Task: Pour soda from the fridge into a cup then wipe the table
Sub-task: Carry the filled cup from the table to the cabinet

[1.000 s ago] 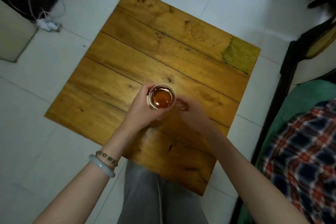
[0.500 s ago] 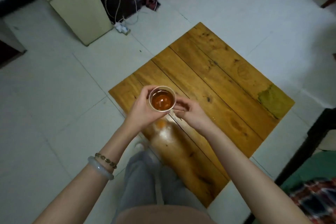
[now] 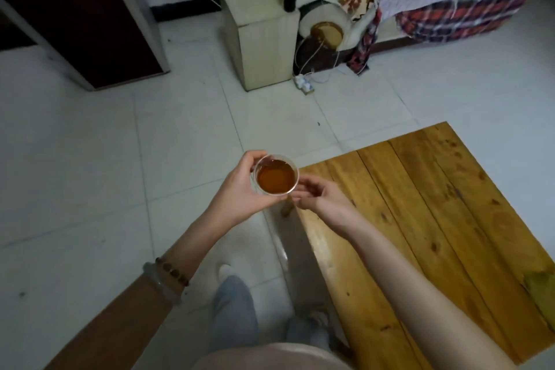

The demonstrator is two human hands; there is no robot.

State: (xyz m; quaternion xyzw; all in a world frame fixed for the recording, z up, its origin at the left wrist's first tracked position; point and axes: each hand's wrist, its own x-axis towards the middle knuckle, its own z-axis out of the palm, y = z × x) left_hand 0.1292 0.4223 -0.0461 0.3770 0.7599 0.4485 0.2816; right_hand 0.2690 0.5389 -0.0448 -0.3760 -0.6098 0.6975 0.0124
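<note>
A clear cup (image 3: 275, 175) nearly full of amber soda is held up in the air, just past the near-left corner of the wooden table (image 3: 435, 219). My left hand (image 3: 237, 192) wraps its left side and underside. My right hand (image 3: 318, 194) touches the cup's right side with its fingertips. A green cloth (image 3: 542, 285) lies on the table at the right edge of the view, partly cut off.
A pale low cabinet (image 3: 258, 36) with bottles on top stands ahead on the white tiled floor. A power strip (image 3: 304, 85) with cords lies beside it. A dark door (image 3: 81, 15) is at the upper left, a bed with plaid bedding (image 3: 456, 15) at the upper right.
The cup has come off the table, carried left past its corner by both hands. The view has swung left, away from the table and toward the cabinet and door.
</note>
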